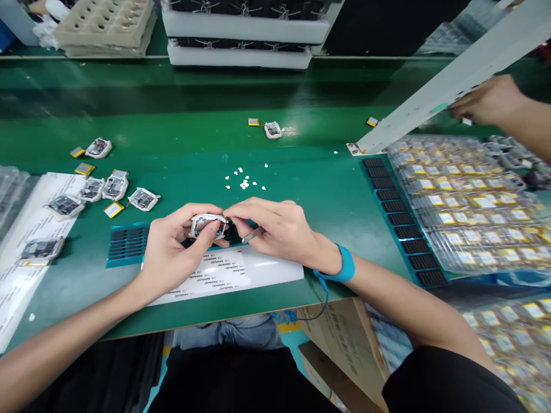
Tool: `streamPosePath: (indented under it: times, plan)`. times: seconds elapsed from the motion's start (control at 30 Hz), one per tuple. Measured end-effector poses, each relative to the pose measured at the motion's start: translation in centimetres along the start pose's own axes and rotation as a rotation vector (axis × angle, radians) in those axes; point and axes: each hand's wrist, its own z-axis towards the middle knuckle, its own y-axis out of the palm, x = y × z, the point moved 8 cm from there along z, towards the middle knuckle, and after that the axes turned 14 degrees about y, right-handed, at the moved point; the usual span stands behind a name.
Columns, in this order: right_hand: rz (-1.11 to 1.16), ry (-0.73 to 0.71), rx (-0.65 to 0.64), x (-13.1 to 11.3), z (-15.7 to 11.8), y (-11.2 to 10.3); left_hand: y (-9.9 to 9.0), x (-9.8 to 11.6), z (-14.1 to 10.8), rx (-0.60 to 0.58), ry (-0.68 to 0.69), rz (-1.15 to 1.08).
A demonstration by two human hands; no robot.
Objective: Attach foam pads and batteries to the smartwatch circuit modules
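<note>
The left hand [172,246] has its grip pinched on a white plastic housing [208,225] — the right hand [275,229] pinches slim steel tweezers [253,235].

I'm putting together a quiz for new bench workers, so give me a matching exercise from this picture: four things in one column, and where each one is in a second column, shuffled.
Things:
1. Blue wrist strap
2. White-framed electronic module
3. Small white bits
4. Clear trays of yellow-labelled packs

Places:
A. Scattered on the green mat
B. Between the left hand and right hand
C. Piled at the right of the bench
D. Around the right wrist

Pairs: 1-D, 2-B, 3-A, 4-C.
</note>
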Motion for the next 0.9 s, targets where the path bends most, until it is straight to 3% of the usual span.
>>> streamPosePath:
  times: [0.23,0.57,0.77,0.9]
  plan:
    - [-0.162,0.082,-0.012,1.5,0.5,-0.2,0.2,-0.3,-0.1,-0.012,-0.044,-0.099]
    - [-0.489,-0.209,-0.016,-2.0,-0.6,-0.2,0.2,-0.1,-0.2,-0.003,0.059,-0.063]
    - [-0.55,-0.294,0.006,-3.2,-1.2,0.2,1.0,0.1,-0.6,-0.073,0.075,-0.03]
    - [-0.577,-0.295,0.028,-3.6,-1.5,0.5,0.7,1.1,-1.3,-0.013,0.218,0.123]
